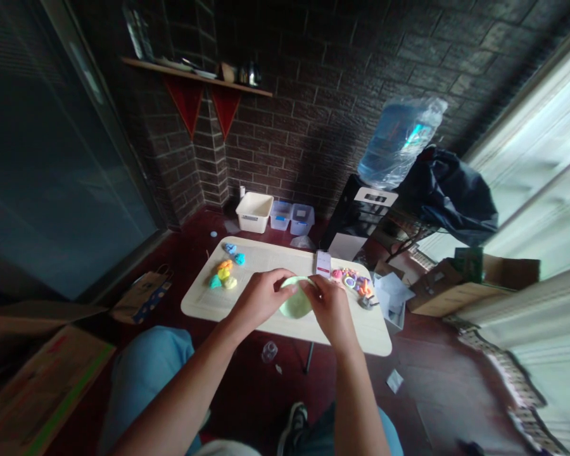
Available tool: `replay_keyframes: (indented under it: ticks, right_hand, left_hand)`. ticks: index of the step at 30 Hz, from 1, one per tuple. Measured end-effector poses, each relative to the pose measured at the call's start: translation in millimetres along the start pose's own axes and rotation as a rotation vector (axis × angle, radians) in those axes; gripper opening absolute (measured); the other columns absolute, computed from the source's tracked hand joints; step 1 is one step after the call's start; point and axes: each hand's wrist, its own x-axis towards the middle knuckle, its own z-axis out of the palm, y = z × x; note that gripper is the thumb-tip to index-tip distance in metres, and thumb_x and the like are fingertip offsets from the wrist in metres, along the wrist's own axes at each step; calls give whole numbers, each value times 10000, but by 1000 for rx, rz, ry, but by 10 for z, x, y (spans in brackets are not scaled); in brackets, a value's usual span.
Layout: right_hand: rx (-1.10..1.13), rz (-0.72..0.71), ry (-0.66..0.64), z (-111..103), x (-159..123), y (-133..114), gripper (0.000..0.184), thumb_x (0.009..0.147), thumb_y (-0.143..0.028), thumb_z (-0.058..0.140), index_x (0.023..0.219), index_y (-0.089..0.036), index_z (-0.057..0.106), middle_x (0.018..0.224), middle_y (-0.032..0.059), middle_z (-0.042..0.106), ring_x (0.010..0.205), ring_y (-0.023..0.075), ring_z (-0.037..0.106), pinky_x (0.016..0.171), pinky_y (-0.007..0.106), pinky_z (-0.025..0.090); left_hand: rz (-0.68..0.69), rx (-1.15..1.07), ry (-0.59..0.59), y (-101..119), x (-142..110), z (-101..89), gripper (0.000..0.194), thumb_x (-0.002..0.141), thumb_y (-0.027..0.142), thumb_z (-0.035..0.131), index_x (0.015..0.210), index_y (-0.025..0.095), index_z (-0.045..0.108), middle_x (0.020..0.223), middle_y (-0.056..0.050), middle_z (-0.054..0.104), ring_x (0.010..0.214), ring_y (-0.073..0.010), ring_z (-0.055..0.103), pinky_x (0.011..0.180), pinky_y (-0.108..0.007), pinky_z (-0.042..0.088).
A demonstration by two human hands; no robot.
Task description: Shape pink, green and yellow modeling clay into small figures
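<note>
Between my hands, over the front of the white table (285,253), is a thin, round, pale green bowl-like piece (295,308), its rounded side toward me. My left hand (265,292) pinches its upper left rim, thumb inside the edge. At the upper right rim, my right hand (331,307) grips it with thumb and bent fingers. On the left of the table lie soft clay-like lumps: blue (230,248), turquoise (239,259), orange (225,265), teal (215,282) and pale yellow (230,284). Small colourful pieces (363,288) cluster beyond my right hand.
A phone (323,263) lies at the table's far edge. Behind stand a white bin (255,218) and clear bluish boxes (301,221). A water dispenser (361,212) and cardboard boxes (456,288) are at right; another carton (42,392) sits at lower left.
</note>
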Motion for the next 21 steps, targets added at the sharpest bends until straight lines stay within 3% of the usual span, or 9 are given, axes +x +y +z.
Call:
replay_keyframes:
  ticks: [3, 7, 11, 14, 17, 21]
  right_hand:
    - [-28, -24, -24, -6, 53, 17, 294, 915, -331, 516, 683, -178, 611, 557, -16, 517, 510, 117, 452, 506, 232, 289]
    - [83, 24, -59, 33, 93, 73, 255, 912, -385, 518, 862, -164, 637, 524, -56, 441, 474, 106, 397, 469, 221, 254]
    - [101, 33, -62, 90, 115, 72, 337, 914, -402, 501, 666, -176, 532, 516, -61, 382, 480, 94, 338, 464, 227, 214]
    - [95, 13, -83, 122, 125, 14, 353, 914, -378, 501, 621, -182, 496, 527, -50, 411, 506, 97, 358, 483, 227, 231]
    - [131, 30, -92, 141, 110, -46, 251, 904, -375, 525, 767, -173, 581, 556, -40, 487, 508, 107, 417, 481, 220, 271]
    - [241, 49, 4, 148, 42, -110, 214, 884, -377, 563, 898, -168, 607, 641, -1, 606, 536, 124, 512, 497, 216, 356]
  left_hand:
    - [6, 43, -14, -46, 55, 4, 215, 850, 328, 585, 923, 180, 722, 761, -32, 724, 701, -182, 642, 655, -260, 454]
    - [-4, 64, 21, -55, 112, -26, 200, 852, 312, 578, 898, 179, 719, 759, -31, 725, 692, -176, 643, 652, -254, 453]
    - [32, 64, 28, -47, 137, -85, 176, 841, 268, 588, 929, 184, 716, 837, -42, 748, 762, -187, 674, 683, -257, 477]
    - [74, 20, -3, -66, 145, -141, 187, 841, 235, 594, 967, 193, 726, 959, -52, 765, 883, -199, 696, 774, -269, 497]
    - [85, 20, -19, -102, 136, -191, 178, 848, 233, 594, 940, 198, 743, 953, -53, 773, 896, -210, 705, 818, -293, 509]
    - [100, -41, 27, -111, 85, -234, 215, 842, 272, 632, 1017, 202, 736, 1020, -58, 767, 937, -214, 710, 842, -300, 523]
